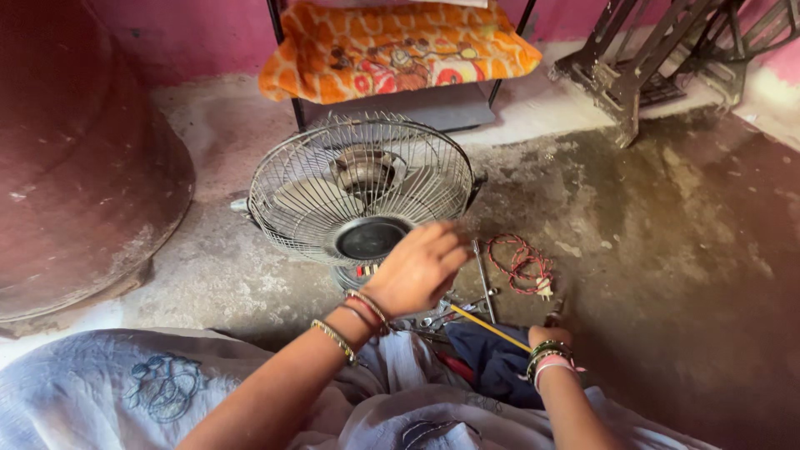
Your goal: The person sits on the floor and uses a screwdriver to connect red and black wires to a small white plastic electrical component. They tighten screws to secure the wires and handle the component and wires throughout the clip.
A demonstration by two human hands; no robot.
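A table fan with a wire grille (358, 187) stands on the concrete floor in front of me, tilted face up. My left hand (417, 267) reaches forward over the grille's lower right rim, fingers bent, blurred; whether it grips anything is unclear. My right hand (550, 335) is low by my lap, mostly hidden behind its bangled wrist, resting near a dark blue cloth (496, 362) and a thin yellow rod (490, 327). Metal tools (483, 283) lie on the floor just beyond both hands.
A coiled red and white cord (521, 262) with a plug lies right of the fan. A chair with an orange cushion (392, 50) stands behind it. A large reddish round vessel (75, 167) fills the left. A dark metal stand (658, 58) is at the back right.
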